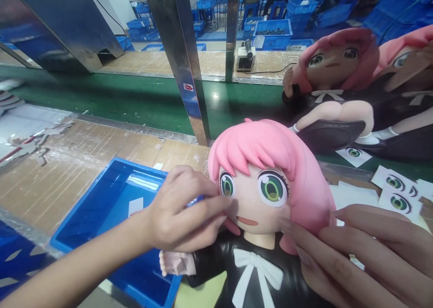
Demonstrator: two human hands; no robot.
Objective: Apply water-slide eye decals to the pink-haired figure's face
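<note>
A large doll figure (237, 215) with pink hair, green eyes and a black outfit with a white bow leans back in front of me. My left hand (192, 211) is closed, its fingertips pressed together at the doll's cheek just below the eye sticker (227, 185) on the left. Anything between those fingertips is hidden. A second eye sticker (272, 187) lies on the face, in full view. My right hand (365, 254) has its fingers stretched out and apart, touching the doll's cheek and hair on the right.
A blue tray (111, 199) with a small white paper stands left of the doll. Loose eye stickers (399, 203) on white backing lie at right. More pink-haired dolls (338, 73) recline on the green conveyor belt (135, 98). A metal post (184, 69) rises behind the doll.
</note>
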